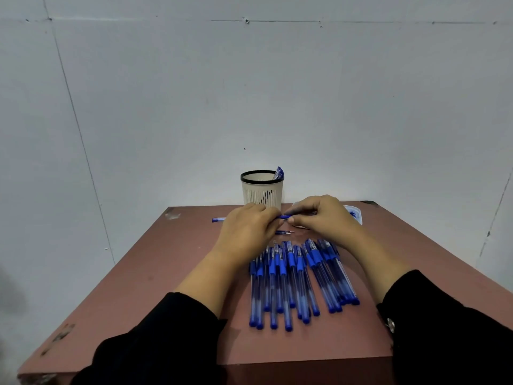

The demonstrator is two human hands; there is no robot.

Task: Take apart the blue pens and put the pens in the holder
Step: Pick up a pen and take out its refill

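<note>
Both of my hands hold one blue pen [284,217] level above the table. My left hand [247,227] grips its left end and my right hand [323,216] grips its right end; most of the pen is hidden by the fingers. Several blue pens [298,279] lie side by side in a heap just in front of my hands. The white slatted holder [262,191] with a black rim stands at the back of the table, and one blue pen part [278,173] sticks out of it. A thin refill [284,232] lies under my hands.
The reddish-brown table [155,273] stands against a white wall. A loose pen piece [218,219] lies to the left of my left hand. A white tray [355,213] with blue bits sits behind my right hand, partly hidden.
</note>
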